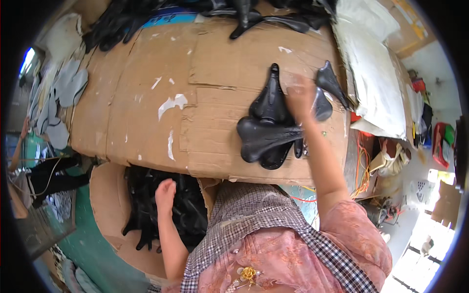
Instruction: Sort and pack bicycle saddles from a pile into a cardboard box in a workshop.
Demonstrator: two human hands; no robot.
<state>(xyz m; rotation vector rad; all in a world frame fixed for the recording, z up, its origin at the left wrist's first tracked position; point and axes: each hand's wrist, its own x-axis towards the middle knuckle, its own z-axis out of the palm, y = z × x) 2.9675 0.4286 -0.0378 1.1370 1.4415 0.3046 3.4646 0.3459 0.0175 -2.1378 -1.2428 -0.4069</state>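
Observation:
On the cardboard-covered table, a black bicycle saddle (271, 100) points its narrow nose away from me. Another black saddle (261, 139) lies crosswise over its near end. My right hand (300, 95), smeared by motion, is just right of the upright-pointing saddle; its fingers cannot be made out. Beyond that hand lie a black saddle-shaped piece (330, 83) and a rounded dark piece (321, 105), partly hidden by my arm. My left hand (165, 193) is above the cardboard box, its fingers curled in and nothing visible in them.
Below the table edge, the open cardboard box (108, 205) holds many black saddles (188, 210). More black saddles (244, 17) are heaped along the table's far side. White sheeting (371, 78) covers stock at right. Orange cables (362, 166) hang nearby. Another person's legs (53, 180) show at left.

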